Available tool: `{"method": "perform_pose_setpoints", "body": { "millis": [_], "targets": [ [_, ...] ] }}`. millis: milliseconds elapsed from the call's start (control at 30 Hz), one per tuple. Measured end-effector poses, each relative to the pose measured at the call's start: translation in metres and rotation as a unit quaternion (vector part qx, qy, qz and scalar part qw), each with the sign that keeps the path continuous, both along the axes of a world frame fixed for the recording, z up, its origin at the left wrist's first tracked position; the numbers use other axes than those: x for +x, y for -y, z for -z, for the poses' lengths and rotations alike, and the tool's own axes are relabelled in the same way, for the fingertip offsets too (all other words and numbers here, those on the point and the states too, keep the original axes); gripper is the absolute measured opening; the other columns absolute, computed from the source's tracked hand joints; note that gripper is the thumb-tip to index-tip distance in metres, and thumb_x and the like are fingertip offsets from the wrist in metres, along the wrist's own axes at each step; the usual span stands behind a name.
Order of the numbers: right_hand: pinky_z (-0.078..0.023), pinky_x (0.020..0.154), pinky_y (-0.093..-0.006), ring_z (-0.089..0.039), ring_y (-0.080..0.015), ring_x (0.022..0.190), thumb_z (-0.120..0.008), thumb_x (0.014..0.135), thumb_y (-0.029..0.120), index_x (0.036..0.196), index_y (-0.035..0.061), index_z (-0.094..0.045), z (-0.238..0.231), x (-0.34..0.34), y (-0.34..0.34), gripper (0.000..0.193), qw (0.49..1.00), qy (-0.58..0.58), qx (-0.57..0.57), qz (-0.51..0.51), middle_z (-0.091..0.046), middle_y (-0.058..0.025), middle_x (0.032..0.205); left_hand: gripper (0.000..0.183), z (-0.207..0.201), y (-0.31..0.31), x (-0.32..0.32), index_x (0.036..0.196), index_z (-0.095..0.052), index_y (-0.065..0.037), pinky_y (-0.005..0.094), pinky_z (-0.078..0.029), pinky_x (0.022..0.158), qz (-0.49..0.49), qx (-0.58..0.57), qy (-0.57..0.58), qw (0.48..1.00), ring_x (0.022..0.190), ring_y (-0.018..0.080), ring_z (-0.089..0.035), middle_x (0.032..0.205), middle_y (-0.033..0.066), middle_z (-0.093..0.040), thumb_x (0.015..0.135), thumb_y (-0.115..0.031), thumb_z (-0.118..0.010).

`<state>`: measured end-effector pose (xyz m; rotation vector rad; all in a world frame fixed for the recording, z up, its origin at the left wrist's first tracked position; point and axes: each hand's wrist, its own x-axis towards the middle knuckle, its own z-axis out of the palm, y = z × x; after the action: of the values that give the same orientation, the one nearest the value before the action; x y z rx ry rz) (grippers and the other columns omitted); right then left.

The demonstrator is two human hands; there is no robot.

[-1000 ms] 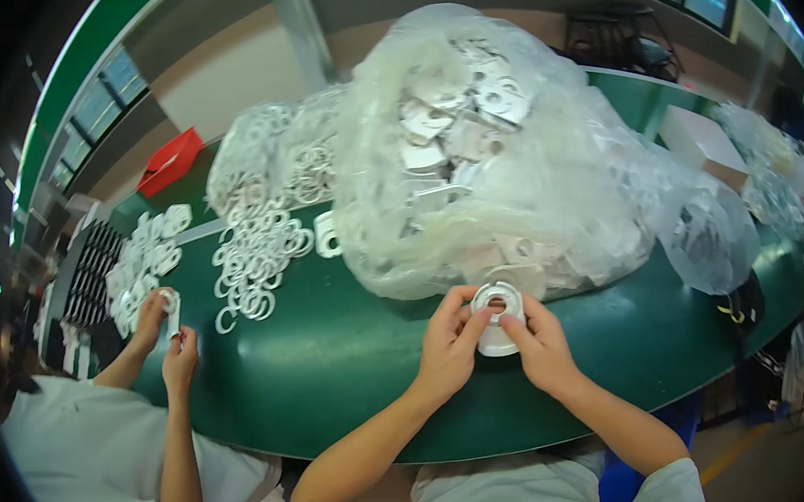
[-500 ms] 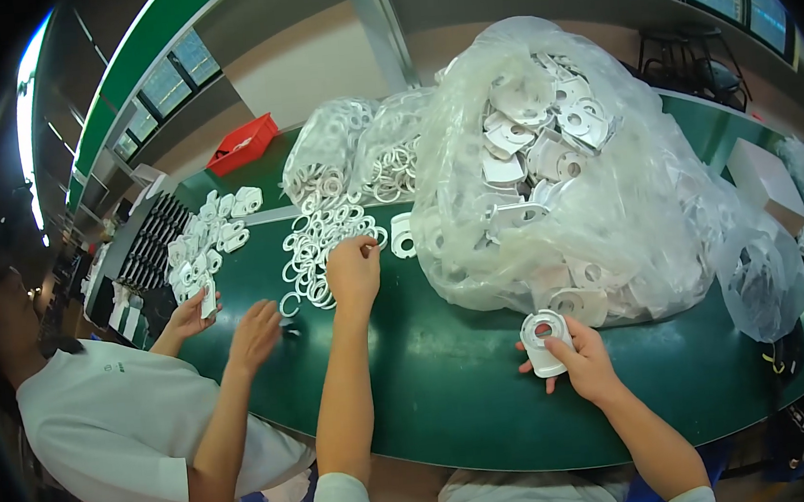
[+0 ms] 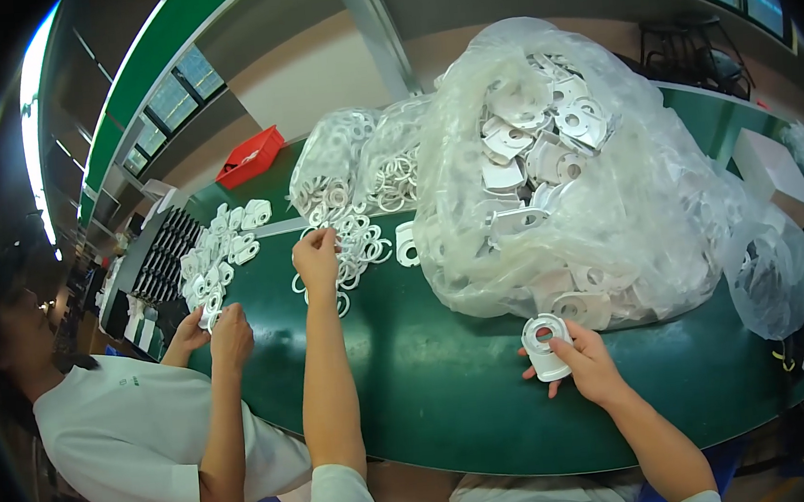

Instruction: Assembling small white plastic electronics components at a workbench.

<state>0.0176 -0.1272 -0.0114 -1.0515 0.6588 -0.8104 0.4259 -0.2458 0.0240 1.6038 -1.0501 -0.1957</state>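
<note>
My right hand grips a white plastic housing, rounded at the top with a circular hole, above the near part of the green table. My left hand is over the pile of white rings, its fingers pinched together; whether a ring is between the fingertips is hidden. Beside the pile, a single white housing lies against a big clear plastic bag filled with similar white housings. Two smaller bags of rings stand behind the pile, some of their rings spilling out.
At my left, a co-worker holds a white part close to a heap of white housings. A red bin and a black-slotted rack stand farther back. A white box and an empty-looking clear bag are at the right.
My left hand has shifted left and slightly up over the rings. The co-worker's right hand moved away from the rings to their other hand. My right hand still holds the housing.
</note>
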Motion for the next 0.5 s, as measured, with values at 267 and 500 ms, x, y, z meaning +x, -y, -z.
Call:
{"method": "perform_pose_setpoints", "body": {
  "millis": [267, 500],
  "targets": [
    [-0.055, 0.053, -0.0285, -0.067, -0.0266, 0.085, -0.038, 0.097, 0.014, 0.126, 0.0016, -0.042, -0.001, 0.001, 0.001, 0.032, 0.999, -0.021, 0.037, 0.020, -0.062, -0.0187, 0.108, 0.013, -0.032, -0.041, -0.067, 0.093, -0.063, 0.001, 0.0200, -0.043, 0.052, 0.184, -0.011, -0.267, 0.946, 0.065, 0.0093, -0.060, 0.079, 0.0065, -0.066, 0.084, -0.009, -0.063],
    [-0.056, 0.058, -0.0307, -0.066, -0.0277, 0.088, -0.035, 0.100, 0.027, 0.129, 0.0015, -0.041, 0.002, -0.001, 0.005, 0.040, 0.997, 0.047, 0.054, 0.013, -0.061, -0.0189, 0.108, 0.009, -0.011, -0.130, -0.161, 0.089, -0.059, 0.000, 0.0223, -0.042, 0.044, 0.399, 0.338, -0.165, 0.836, 0.049, 0.0122, -0.058, 0.074, 0.0070, -0.065, 0.083, -0.006, -0.063]
  ]
}}
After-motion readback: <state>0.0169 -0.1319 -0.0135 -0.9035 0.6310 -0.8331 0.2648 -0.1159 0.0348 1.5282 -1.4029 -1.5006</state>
